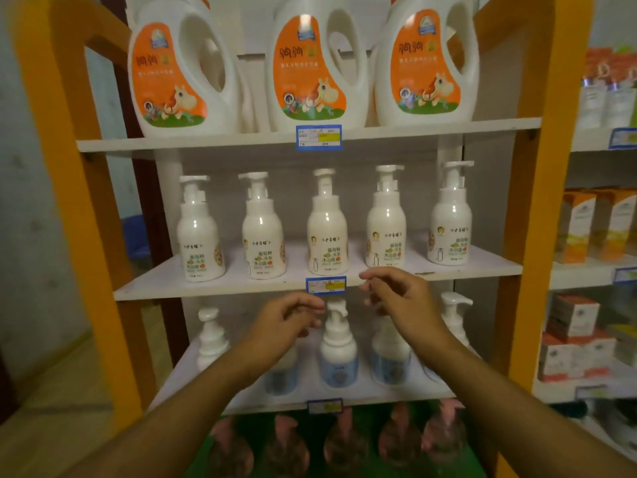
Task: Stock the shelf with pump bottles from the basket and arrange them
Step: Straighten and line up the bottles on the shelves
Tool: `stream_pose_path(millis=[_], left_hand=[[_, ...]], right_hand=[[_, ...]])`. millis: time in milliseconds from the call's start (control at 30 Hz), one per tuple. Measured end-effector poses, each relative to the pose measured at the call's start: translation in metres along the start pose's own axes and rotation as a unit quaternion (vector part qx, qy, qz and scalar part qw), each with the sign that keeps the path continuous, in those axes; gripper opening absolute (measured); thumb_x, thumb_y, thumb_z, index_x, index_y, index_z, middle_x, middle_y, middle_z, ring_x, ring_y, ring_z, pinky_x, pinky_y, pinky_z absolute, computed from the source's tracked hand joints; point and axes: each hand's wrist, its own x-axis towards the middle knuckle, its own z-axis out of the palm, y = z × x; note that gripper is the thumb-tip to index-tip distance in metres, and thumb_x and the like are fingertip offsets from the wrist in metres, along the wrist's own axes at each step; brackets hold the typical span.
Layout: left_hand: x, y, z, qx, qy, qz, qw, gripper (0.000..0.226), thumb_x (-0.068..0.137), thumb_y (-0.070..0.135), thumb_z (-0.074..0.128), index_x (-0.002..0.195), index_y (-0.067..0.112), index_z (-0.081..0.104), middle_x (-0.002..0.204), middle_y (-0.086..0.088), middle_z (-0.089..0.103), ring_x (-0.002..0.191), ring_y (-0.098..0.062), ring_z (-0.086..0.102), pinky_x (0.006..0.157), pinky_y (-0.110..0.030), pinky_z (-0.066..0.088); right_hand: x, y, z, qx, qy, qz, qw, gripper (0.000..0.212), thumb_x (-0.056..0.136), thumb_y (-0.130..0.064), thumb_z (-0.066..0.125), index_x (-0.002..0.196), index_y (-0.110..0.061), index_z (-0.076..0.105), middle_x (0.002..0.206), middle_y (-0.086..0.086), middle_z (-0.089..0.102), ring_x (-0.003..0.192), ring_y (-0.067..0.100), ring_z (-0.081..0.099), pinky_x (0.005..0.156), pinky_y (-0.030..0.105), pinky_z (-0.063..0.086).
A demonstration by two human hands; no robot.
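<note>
Several white pump bottles stand in a row on the middle shelf [465,267], the centre one [327,236] facing forward with its label showing. My left hand [286,322] and my right hand [400,294] hover just in front of that shelf's front edge, fingers loosely curled and apart, holding nothing. The shelf below [193,374] carries more white pump bottles with pale blue labels [339,353], partly hidden behind my forearms. No basket is in view.
Three large white jugs with orange labels [313,67] fill the top shelf. Orange uprights [548,201] frame the unit. A green bottom level holds several brownish pump bottles [344,443]. Boxed goods [586,225] sit on a neighbouring shelf at right.
</note>
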Motion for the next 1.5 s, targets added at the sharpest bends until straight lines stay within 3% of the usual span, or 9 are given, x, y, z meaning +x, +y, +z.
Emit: stream_pose_path(millis=[100, 233, 333, 433, 633, 933, 1200, 1367, 1500], left_hand=[[-0.008, -0.045, 0.017, 0.037, -0.068, -0.051, 0.996, 0.025, 0.09, 0.008, 0.057, 0.11, 0.023, 0.061, 0.109, 0.01, 0.065, 0.102, -0.008, 0.061, 0.079, -0.015, 0.053], [-0.008, -0.088, 0.032, 0.044, -0.079, -0.105, 0.99, 0.04, 0.089, 0.002, 0.055, 0.118, 0.027, 0.046, 0.126, 0.006, 0.049, 0.117, -0.016, 0.052, 0.098, -0.03, 0.048], [-0.005, -0.104, 0.038, 0.033, -0.077, -0.12, 0.989, 0.047, 0.091, 0.002, 0.053, 0.131, 0.022, 0.038, 0.136, 0.0, 0.04, 0.115, -0.014, 0.049, 0.089, -0.024, 0.048], [0.001, -0.117, 0.045, 0.033, -0.078, -0.135, 0.987, 0.056, 0.09, 0.006, 0.055, 0.139, 0.02, 0.034, 0.144, 0.002, 0.037, 0.129, -0.018, 0.042, 0.096, -0.029, 0.045], [0.001, -0.129, 0.058, -0.041, -0.058, -0.102, 0.992, 0.058, 0.089, 0.004, 0.056, 0.139, 0.024, 0.033, 0.138, 0.004, 0.046, 0.127, -0.016, 0.047, 0.08, -0.017, 0.054], [-0.005, -0.128, 0.053, -0.079, -0.071, -0.109, 0.988, 0.059, 0.09, 0.001, 0.054, 0.129, 0.039, 0.031, 0.135, 0.013, 0.039, 0.129, -0.012, 0.039, 0.1, -0.036, 0.047], [-0.008, -0.129, 0.052, -0.063, -0.072, -0.103, 0.99, 0.068, 0.09, 0.0, 0.055, 0.143, 0.028, 0.024, 0.148, 0.007, 0.032, 0.126, -0.012, 0.042, 0.092, -0.027, 0.05], [-0.015, -0.126, 0.049, -0.027, -0.05, -0.102, 0.993, 0.062, 0.089, -0.003, 0.054, 0.138, 0.029, 0.033, 0.132, 0.012, 0.039, 0.112, -0.008, 0.052, 0.082, -0.021, 0.052], [-0.028, -0.123, 0.044, -0.006, 0.004, -0.077, 0.997, 0.034, 0.088, 0.001, 0.054, 0.109, 0.028, 0.057, 0.111, 0.01, 0.059, 0.095, -0.008, 0.061, 0.066, -0.016, 0.054]], right_hand=[[-0.015, 0.042, 0.001, -0.025, -0.014, 0.036, 0.999, 0.024, 0.093, -0.006, 0.052, 0.09, -0.023, 0.069, 0.084, 0.0, 0.072, 0.07, 0.014, 0.065, 0.061, 0.024, 0.053], [-0.023, 0.094, 0.005, -0.037, -0.044, 0.082, 0.995, 0.018, 0.093, -0.015, 0.055, 0.101, -0.027, 0.065, 0.104, -0.003, 0.069, 0.092, 0.018, 0.067, 0.069, 0.026, 0.055], [-0.024, 0.116, 0.013, -0.036, -0.069, 0.117, 0.99, 0.021, 0.093, -0.02, 0.055, 0.111, -0.032, 0.057, 0.115, -0.009, 0.061, 0.105, 0.014, 0.06, 0.086, 0.036, 0.056], [-0.026, 0.133, 0.019, -0.047, -0.097, 0.125, 0.986, 0.03, 0.092, -0.02, 0.056, 0.112, -0.041, 0.049, 0.114, -0.015, 0.056, 0.107, 0.009, 0.056, 0.095, 0.038, 0.051], [-0.034, 0.151, 0.027, -0.065, -0.139, 0.102, 0.983, 0.043, 0.085, -0.031, 0.061, 0.123, -0.044, 0.046, 0.127, -0.016, 0.054, 0.116, 0.005, 0.052, 0.095, 0.033, 0.05], [-0.037, 0.156, 0.026, -0.07, -0.143, 0.106, 0.982, 0.053, 0.093, -0.013, 0.053, 0.139, -0.033, 0.04, 0.14, -0.01, 0.047, 0.122, 0.008, 0.051, 0.093, 0.027, 0.051], [-0.039, 0.153, 0.024, -0.078, -0.162, 0.113, 0.977, 0.058, 0.092, -0.011, 0.051, 0.141, -0.038, 0.036, 0.142, -0.01, 0.045, 0.125, 0.013, 0.05, 0.093, 0.029, 0.051], [-0.046, 0.134, 0.019, -0.093, -0.124, 0.088, 0.984, 0.044, 0.093, -0.007, 0.05, 0.121, -0.041, 0.045, 0.114, -0.025, 0.051, 0.099, -0.004, 0.054, 0.069, 0.004, 0.046], [-0.058, 0.129, 0.014, -0.131, -0.088, 0.065, 0.985, 0.021, 0.093, -0.013, 0.054, 0.107, -0.025, 0.064, 0.11, -0.012, 0.063, 0.1, 0.002, 0.058, 0.069, 0.008, 0.047]])
